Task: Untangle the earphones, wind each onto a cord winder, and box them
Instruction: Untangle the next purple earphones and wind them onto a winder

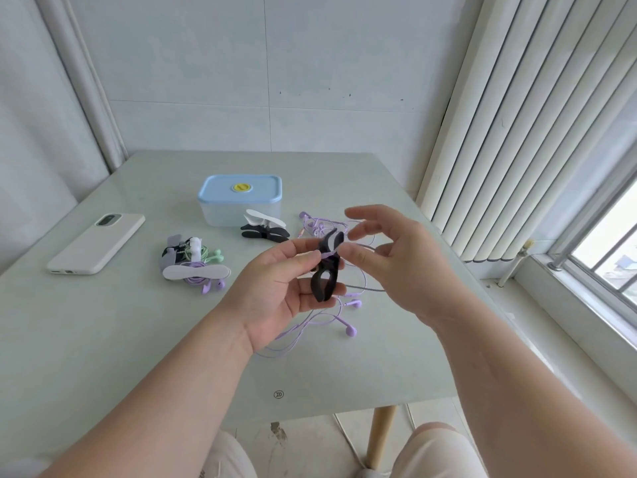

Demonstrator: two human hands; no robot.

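Winding under way: left hand pinches black cord winder. Right hand, just beside; its hold on lilac earphones unclear. Next, likely: further turns.

Daylight is pouring in through the window on the right, and the glass is glowing so white that the outside is washing out. The whole room is looking bright and soft. The pale tabletop is shining a little, and the things on it are casting only small, faint shadows. The right hand is looking a bit smeared at its fingertips, while the left hand is looking sharper. The wide lens is bending the picture near the edges. The blinds are leaning and fanning out, and the arms are looking stretched and big at the bottom.
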